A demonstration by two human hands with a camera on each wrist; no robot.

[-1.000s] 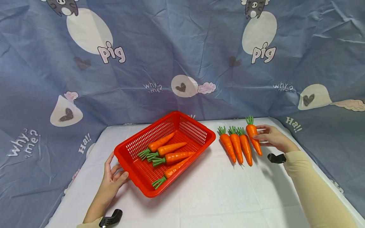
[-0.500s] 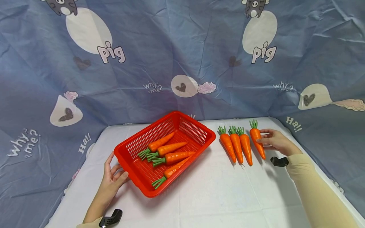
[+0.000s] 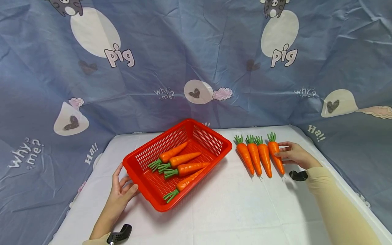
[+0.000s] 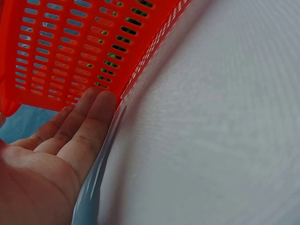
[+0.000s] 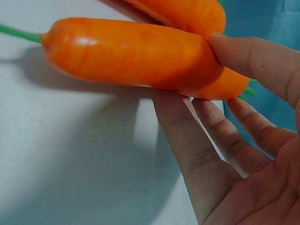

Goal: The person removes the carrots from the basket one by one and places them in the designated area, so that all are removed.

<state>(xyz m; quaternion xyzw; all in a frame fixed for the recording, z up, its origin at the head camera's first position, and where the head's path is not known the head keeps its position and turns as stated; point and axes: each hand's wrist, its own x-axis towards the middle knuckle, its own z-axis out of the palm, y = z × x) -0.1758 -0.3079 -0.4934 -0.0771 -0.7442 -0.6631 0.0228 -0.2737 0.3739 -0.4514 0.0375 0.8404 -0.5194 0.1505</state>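
Pinched between thumb and fingers of the right hand (image 3: 295,156), the rightmost carrot (image 3: 278,164) lines up beside three other carrots (image 3: 254,154); whether it bears on the cloth (image 3: 232,204) is unclear, while the left hand (image 3: 119,195), fingers straight, steadies the basket (image 3: 147,196)

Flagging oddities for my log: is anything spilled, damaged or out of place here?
Nothing looks spilled or damaged. The only oddity is the basket, turned askew to the back edge of the table; the carrots beside it form a neat row, the right hand holding the end carrot.
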